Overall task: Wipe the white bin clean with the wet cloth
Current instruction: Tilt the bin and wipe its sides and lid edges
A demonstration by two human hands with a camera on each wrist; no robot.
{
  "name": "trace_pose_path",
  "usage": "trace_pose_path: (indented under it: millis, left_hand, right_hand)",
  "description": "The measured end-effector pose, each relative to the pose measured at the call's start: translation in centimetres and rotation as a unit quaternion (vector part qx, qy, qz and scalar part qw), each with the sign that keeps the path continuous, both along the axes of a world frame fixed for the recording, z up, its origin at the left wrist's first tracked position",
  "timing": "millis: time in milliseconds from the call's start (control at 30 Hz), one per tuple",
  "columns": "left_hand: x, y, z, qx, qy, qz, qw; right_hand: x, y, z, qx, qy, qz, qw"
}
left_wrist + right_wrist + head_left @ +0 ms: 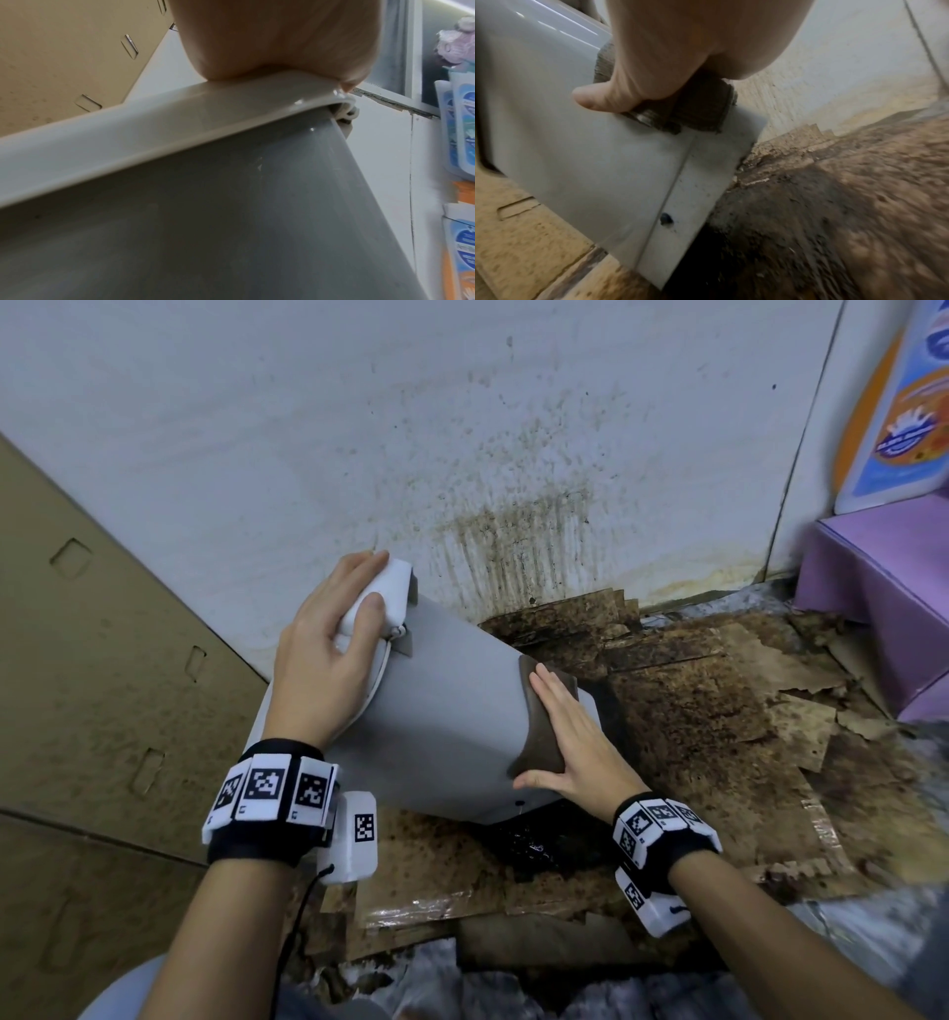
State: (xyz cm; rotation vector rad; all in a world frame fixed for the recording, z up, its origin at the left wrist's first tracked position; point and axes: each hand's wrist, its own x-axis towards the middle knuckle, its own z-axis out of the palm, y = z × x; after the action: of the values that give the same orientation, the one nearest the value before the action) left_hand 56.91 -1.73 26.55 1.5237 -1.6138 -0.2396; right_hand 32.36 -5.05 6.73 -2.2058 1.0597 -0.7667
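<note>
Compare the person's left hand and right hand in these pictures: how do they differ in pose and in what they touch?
The left hand curls round the lid end of the white bin, gripping it; the right hand lies with straight fingers, pressing the brown cloth flat on the bin's side. The left hand touches the bin directly; the right hand touches it through the cloth, lower down near the base. Both wear marker wristbands and work on the tilted bin.

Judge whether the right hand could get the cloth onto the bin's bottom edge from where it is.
Probably yes. The right hand presses the brown cloth flat on the tilted white bin near its base, and the bottom edge is lifted off the stained cardboard, with nothing between.
</note>
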Motion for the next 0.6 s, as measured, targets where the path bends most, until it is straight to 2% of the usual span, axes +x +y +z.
trace_pose_path:
  millis: [600]
  left_hand:
    - [-0.1, 0.1, 0.0, 0.000, 0.001, -0.001, 1.000]
  right_hand:
    - [-2.2, 0.5, -3.8, 0.017, 0.008, -0.023, 1.000]
